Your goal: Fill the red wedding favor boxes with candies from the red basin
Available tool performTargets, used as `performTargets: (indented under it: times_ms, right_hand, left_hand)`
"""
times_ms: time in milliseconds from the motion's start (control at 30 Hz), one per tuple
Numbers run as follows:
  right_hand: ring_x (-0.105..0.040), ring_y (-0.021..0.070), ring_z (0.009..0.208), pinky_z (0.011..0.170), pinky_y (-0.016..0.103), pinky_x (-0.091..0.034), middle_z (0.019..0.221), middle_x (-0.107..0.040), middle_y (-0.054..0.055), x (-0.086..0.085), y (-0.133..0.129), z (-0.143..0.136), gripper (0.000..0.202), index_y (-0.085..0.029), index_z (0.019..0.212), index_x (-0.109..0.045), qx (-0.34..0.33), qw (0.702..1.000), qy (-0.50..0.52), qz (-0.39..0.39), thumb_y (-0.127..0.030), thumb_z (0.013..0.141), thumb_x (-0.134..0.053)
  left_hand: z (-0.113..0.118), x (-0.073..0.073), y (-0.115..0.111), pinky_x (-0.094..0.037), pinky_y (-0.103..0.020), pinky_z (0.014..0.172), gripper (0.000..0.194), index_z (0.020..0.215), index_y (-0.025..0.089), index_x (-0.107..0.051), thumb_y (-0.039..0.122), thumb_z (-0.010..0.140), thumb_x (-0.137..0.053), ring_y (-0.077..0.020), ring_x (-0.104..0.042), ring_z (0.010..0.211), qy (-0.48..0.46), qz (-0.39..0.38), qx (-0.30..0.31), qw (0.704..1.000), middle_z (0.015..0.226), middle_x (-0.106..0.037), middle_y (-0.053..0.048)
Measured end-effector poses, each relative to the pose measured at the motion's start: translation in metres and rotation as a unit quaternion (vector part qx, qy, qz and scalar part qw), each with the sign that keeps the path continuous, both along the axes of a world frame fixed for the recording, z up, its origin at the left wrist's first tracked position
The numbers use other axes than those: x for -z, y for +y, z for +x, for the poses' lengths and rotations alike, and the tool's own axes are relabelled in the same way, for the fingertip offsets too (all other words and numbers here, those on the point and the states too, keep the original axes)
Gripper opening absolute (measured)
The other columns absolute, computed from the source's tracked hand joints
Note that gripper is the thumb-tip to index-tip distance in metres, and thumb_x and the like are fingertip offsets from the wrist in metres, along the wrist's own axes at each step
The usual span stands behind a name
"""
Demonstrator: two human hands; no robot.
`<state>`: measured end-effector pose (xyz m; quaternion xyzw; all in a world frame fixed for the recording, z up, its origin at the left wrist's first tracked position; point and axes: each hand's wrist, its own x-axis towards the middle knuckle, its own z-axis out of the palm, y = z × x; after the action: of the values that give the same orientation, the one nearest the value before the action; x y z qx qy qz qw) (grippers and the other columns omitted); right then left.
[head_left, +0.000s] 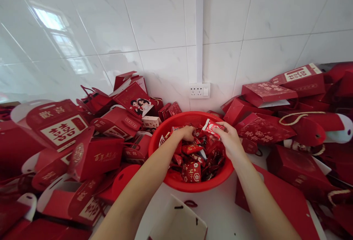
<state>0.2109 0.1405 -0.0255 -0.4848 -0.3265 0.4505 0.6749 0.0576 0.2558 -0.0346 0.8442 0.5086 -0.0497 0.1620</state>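
Note:
A red plastic basket (190,186) holds many small wrapped sweets, mostly red. My left hand (188,133) reaches into its back part, fingers curled down among the wrappers; what they grip, if anything, is hidden. At the basket's right rim, my right hand (227,134) pinches a red and white candy packet (211,126) between thumb and fingers. A dark red square packet (191,171) with white flower prints lies at the front of the pile. Before the basket stands an opened box (180,219) with a pale inside, partly cut off by the lower edge.
Red gift boxes (95,155) are heaped on the left, and more red boxes (268,129) on the right, some with rope handles. Behind the basket rises a white tiled wall with a socket panel (199,91). A white table surface (226,214) shows in front.

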Motion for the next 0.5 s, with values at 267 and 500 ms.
performTargets:
  times_ms: [267, 500]
  right_hand:
    - [-0.060, 0.0142, 0.047, 0.052, 0.028, -0.051, 0.061, -0.069, -0.004, 0.000, 0.001, 0.000, 0.023, -0.022, 0.074, -0.065, -0.001, 1.000, -0.007, 0.002, -0.026, 0.053, -0.072]
    - [-0.060, 0.0150, 0.049, 0.054, 0.029, -0.053, 0.062, -0.069, -0.003, 0.001, 0.002, -0.001, 0.024, -0.021, 0.078, -0.065, 0.002, 1.000, -0.014, 0.006, -0.026, 0.055, -0.072]
  left_hand:
    - [-0.018, -0.006, 0.011, -0.052, -0.026, 0.071, 0.025, 0.067, 0.020, -0.074, 0.004, 0.048, -0.075, -0.0212, -0.067, 0.075, -0.078, -0.035, -0.036, 0.996, 0.072, -0.073, -0.001]
    - [-0.029, -0.011, 0.015, -0.050, -0.024, 0.070, 0.027, 0.097, 0.014, -0.076, 0.018, 0.074, -0.064, -0.0152, -0.062, 0.074, -0.298, -0.024, -0.062, 0.952, 0.088, -0.073, -0.004]
